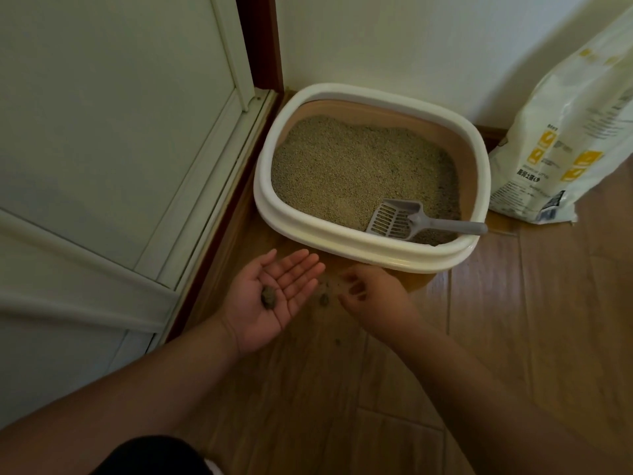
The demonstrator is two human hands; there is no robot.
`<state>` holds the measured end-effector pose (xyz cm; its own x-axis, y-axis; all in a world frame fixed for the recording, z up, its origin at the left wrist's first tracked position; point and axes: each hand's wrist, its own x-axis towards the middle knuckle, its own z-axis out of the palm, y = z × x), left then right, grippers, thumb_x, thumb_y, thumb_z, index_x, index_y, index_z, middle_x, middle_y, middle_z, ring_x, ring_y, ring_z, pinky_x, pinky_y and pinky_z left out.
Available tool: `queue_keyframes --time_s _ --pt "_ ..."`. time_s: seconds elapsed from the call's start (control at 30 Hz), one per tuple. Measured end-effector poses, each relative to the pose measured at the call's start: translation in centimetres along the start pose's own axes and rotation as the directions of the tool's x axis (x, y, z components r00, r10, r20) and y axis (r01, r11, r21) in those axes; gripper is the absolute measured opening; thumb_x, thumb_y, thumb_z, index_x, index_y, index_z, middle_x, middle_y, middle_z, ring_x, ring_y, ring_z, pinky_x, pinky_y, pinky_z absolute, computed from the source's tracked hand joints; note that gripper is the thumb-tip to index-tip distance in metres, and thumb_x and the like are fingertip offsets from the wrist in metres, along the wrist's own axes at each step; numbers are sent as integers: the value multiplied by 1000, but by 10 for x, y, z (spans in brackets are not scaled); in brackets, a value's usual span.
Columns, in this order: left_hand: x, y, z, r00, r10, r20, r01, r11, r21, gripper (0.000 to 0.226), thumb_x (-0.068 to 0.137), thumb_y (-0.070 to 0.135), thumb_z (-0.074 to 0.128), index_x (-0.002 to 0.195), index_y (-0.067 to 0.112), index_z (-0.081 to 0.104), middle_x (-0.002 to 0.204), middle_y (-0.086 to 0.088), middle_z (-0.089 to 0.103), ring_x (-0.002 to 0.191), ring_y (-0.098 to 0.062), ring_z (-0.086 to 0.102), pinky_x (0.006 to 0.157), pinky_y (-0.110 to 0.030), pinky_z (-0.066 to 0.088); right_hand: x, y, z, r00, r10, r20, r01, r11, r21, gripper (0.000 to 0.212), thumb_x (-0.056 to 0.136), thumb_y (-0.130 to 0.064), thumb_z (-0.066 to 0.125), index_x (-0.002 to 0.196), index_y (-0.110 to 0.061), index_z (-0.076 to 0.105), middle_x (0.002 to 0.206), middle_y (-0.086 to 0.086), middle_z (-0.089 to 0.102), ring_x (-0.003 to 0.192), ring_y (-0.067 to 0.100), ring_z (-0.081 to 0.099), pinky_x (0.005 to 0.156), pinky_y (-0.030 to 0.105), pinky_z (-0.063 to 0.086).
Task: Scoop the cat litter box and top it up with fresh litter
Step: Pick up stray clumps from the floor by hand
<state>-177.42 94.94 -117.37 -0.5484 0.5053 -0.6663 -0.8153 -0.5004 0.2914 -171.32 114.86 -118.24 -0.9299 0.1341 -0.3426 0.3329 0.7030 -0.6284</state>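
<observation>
Left hand [274, 296] lies palm up, fingers straight, a clump [269, 298] on the palm below the finger bases. Right hand [371, 291] hovers with fingers loosely curled, another clump [323, 299] on the floor [513, 337] at its 9 o'clock. Box [342, 248] sits at 12 o'clock, scoop [404, 222] inside, bag [565, 132] at 2 o'clock.

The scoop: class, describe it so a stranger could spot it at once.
Find the cream litter box in the wall corner. At its near right corner lies the scoop, head on the litter, handle on the rim. It is the only grey, slotted plastic thing there.
</observation>
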Motion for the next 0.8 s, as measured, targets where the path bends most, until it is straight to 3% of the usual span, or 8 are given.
queue_keyframes --time_s 0.17,0.57,0.7,0.8 --pt "-2 5 -2 1000 14 -21 -14 1000 7 49 102 37 44 127 -1 65 133 -20 65 121 -32 65 95 -40 56 15 12 34 992 11 127 12 983 -181 38 95 -24 64 132 -22 60 129 1 58 112 18 59 93 31 51" --pt "-2 9 -2 999 25 -32 -25 1000 0 48 102 35 45 121 -3 68 132 -20 65 121 -32 65 98 -40 53 42 23 68 965 -47 259 127 945 -301 40 98 -21 59 136 -31 59 137 1 47 120 24 54 98 32 48" --pt "-2 9 -3 999 29 -37 -29 1000 -6 47 103 35 45 126 -1 65 132 -20 66 121 -32 65 97 -39 54 35 18 52 990 -65 127 92 970 -224 29 96 -17 63 122 -27 66 122 -2 55 110 19 59 93 30 51" --pt "-1 7 -5 998 39 -49 -41 999 -23 45 103 33 46 127 0 64 131 -20 66 120 -32 66 97 -39 54 21 1 26 979 -155 -131 155 988 -12 29 93 -21 68 121 -29 66 111 -11 58 92 0 57 81 11 45"
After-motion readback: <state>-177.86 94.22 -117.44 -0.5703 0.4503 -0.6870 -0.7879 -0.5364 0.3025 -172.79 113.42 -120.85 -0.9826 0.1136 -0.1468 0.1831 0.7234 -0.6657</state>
